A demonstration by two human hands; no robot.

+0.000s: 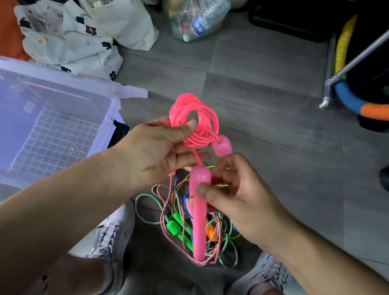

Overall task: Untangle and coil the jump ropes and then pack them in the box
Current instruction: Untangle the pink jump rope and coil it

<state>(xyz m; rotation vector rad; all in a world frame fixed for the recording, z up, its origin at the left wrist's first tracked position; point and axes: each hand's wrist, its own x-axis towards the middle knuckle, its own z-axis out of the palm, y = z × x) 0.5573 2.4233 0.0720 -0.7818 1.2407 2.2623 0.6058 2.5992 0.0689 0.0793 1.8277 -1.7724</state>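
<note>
A pink jump rope point(200, 120) is wound into a coil, and my left hand point(160, 152) holds that coil with the thumb pressed over the loops. My right hand point(233, 198) pinches one pink handle point(197, 213), which hangs pointing down. The other pink handle point(222, 146) sticks out to the right of the coil. Below my hands, a tangled pile of jump ropes point(187, 224) lies on the floor between my shoes, with green handles, an orange handle and striped cords. The clear plastic box point(116, 103) stands open on the left.
White patterned cloth and bags point(80, 29) lie behind the box, and a plastic bag of bottles point(197, 6) sits farther back. At the right are a foam-padded hoop point(383, 110) and a metal pole point(368, 54). My shoes point(112, 233) stand on the grey tiled floor.
</note>
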